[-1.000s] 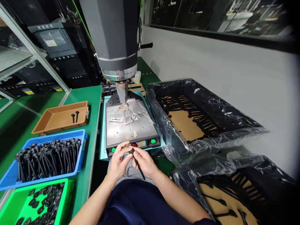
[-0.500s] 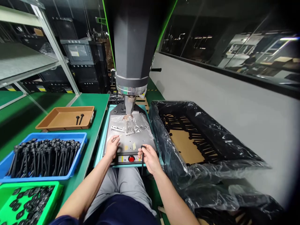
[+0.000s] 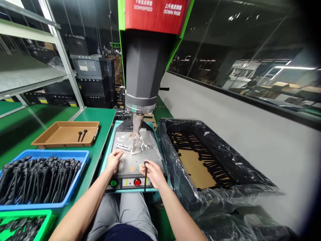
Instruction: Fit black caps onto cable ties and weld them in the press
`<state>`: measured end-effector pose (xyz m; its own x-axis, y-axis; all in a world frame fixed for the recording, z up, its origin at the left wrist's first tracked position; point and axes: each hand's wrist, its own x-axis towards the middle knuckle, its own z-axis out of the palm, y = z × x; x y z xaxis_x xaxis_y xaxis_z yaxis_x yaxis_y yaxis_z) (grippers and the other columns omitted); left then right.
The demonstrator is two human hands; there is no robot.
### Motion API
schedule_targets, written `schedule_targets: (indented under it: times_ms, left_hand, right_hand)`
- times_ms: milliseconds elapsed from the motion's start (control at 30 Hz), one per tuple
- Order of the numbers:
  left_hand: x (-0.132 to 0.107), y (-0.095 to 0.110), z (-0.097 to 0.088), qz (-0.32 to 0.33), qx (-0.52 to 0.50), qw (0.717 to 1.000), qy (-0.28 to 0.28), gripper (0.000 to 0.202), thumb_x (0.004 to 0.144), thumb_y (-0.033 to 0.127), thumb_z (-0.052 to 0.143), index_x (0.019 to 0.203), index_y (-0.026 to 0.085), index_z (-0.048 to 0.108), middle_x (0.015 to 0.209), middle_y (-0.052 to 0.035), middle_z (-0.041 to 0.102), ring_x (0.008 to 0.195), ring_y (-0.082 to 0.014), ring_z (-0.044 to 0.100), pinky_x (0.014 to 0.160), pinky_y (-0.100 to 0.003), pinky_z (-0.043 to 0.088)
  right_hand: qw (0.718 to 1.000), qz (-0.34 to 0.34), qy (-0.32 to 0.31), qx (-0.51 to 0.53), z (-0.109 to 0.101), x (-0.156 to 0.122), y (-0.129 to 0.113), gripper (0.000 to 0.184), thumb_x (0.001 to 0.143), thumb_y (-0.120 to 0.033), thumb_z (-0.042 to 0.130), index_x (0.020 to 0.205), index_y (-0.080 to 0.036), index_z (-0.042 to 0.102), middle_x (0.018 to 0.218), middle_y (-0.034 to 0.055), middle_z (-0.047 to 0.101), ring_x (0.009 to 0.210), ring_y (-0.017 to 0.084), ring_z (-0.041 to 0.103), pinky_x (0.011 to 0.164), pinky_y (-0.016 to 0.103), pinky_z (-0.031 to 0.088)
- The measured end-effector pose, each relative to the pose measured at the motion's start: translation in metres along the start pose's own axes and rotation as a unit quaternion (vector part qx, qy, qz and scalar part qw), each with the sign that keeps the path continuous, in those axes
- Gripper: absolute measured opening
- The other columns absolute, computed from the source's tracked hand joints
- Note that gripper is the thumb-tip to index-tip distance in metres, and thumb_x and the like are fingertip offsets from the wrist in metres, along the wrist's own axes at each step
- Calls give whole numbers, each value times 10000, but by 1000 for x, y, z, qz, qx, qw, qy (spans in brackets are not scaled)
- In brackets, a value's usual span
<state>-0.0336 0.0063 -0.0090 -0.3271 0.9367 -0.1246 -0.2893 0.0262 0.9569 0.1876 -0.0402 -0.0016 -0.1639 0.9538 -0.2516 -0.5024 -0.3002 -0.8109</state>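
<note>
My right hand (image 3: 154,174) pinches a thin black rod with a wider head (image 3: 145,179) between thumb and fingers. The rod hangs upright in front of the machine's front panel, beside the red button (image 3: 137,182). My left hand (image 3: 114,162) is over the left side of the metal base plate (image 3: 127,164), its fingers loosely stretched and nothing visible in them. Beyond both hands, the press's metal tip (image 3: 137,123) points down at a small fixture (image 3: 135,144) with clear plastic film around it. A green button (image 3: 113,183) sits below my left hand.
On the left bench are a brown tray (image 3: 57,129) with two black rods, a blue tray (image 3: 84,160) heaped with similar rods, and a green tray (image 3: 47,222) of small black pieces. To the right stands a plastic-lined box (image 3: 173,174) with black parts laid on cardboard.
The view has tilted up, bringing the press's red label and the green button into sight. My right hand still holds the black rod, now farther left along the panel. My left hand stays near the plate.
</note>
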Motion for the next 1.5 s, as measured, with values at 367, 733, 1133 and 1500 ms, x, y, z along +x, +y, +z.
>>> schedule_targets:
  times_ms: [367, 733, 1133, 1500]
  left_hand:
    - [-34, 48, 4, -28, -149, 988, -35, 462, 560, 191, 827, 980, 176, 635, 1016, -45, 647, 716, -93, 621, 663, -238, 523]
    - [-24, 74, 15, 7, -146, 986, -85, 471, 596, 217, 810, 1040, 140, 672, 1186, -113, 623, 716, -88, 621, 679, -240, 513]
    - [-9, 81, 16, 29, -125, 988, -85, 461, 573, 236, 810, 1011, 156, 691, 1144, -106, 631, 710, -104, 634, 684, -274, 505]
    - [-12, 78, 17, 23, -117, 989, -82, 507, 576, 244, 810, 1044, 118, 662, 1131, -128, 633, 706, -111, 622, 670, -270, 497]
  right_hand:
    - [981, -150, 31, -119, 55, 80, 6, 312, 624, -335, 747, 865, -176, 630, 693, -2, 606, 650, 160, 573, 691, 334, 505]
    - [898, -341, 73, -269, 63, 131, -30, 289, 666, -330, 710, 930, -213, 726, 1097, 71, 634, 1093, 262, 520, 935, 370, 412]
    - [931, -245, 9, -269, 65, 153, -44, 279, 658, -419, 683, 827, -198, 703, 793, 15, 680, 760, 206, 602, 714, 293, 452]
    - [925, -251, 13, -284, 63, 155, -50, 195, 631, -380, 688, 690, -195, 672, 805, 20, 662, 806, 222, 595, 736, 301, 439]
